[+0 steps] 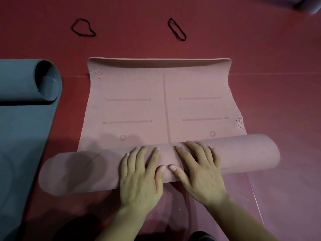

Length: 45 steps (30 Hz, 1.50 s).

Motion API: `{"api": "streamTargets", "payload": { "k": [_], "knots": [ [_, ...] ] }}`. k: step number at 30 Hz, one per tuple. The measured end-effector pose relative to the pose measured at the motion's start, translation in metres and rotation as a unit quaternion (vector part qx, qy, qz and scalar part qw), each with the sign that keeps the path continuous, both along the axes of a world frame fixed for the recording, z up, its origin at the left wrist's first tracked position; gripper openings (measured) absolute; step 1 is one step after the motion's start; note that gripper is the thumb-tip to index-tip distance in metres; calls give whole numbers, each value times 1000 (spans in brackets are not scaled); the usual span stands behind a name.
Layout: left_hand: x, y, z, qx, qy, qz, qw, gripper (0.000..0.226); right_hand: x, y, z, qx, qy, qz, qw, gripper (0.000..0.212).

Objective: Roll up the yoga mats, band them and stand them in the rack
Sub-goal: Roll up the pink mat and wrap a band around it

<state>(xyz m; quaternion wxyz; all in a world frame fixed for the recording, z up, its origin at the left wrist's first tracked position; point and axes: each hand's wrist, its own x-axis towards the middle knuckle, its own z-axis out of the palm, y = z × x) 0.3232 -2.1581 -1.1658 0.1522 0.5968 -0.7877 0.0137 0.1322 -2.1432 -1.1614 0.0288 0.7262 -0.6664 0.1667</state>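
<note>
A pink yoga mat (135, 108) lies on the red floor, partly rolled. Its thick roll (83, 171) runs across the lower middle of the view, and the flat part stretches away to a far edge that curls upward. My left hand (140, 174) and my right hand (199, 169) press side by side on the middle of the roll, fingers straight and spread, thumbs almost touching. Two black elastic bands lie on the floor beyond the mat, one band (83, 27) at the left and the other band (176, 29) near the centre.
A blue-grey mat (22, 129) lies at the left, its far end curled into a loose roll. A dark purple rolled object (307, 4) shows at the top right corner. Red floor padding (269, 54) surrounds everything. No rack is in view.
</note>
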Motion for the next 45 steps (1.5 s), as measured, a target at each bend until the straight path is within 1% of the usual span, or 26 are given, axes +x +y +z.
{"api": "streamTargets", "payload": {
  "k": [4, 9, 12, 15, 19, 24, 28, 34, 37, 41, 45],
  "knots": [
    [-2, -13, 3, -2, 1, -3, 1000, 49, 1, -2, -3, 3, 3, -23, 1000, 62],
    [0, -24, 7, -12, 29, -18, 999, 47, 1, -18, -1, -4, -2, -27, 1000, 62],
    [4, -24, 4, -13, 18, -38, 999, 44, 3, -24, 0, 1, -1, -35, 999, 62],
    [1, -32, 2, -22, 5, -30, 999, 41, 4, -25, 3, 13, -14, -50, 999, 63],
    [0, -47, 4, -27, 14, -31, 999, 38, 9, -20, -1, 8, -26, -64, 998, 69],
    [1, -52, 9, -13, 28, -26, 999, 41, 10, -33, -1, 9, -36, -71, 997, 68],
    [4, -42, 4, -16, 22, -26, 999, 48, 11, -44, 3, 19, -34, -72, 997, 65],
    [2, -38, 0, -23, 13, -19, 999, 47, 11, -33, 0, 28, -74, -75, 994, 71],
    [1, -48, 2, -24, 9, -17, 1000, 45, 10, -32, -3, 22, -69, -67, 995, 75],
    [-2, -69, 7, -24, 7, -20, 999, 44, 8, -51, 4, 39, -70, -70, 994, 73],
    [-3, -67, 7, -13, 12, -14, 1000, 46, 6, -64, 6, 49, -62, -70, 994, 72]
  ]
}}
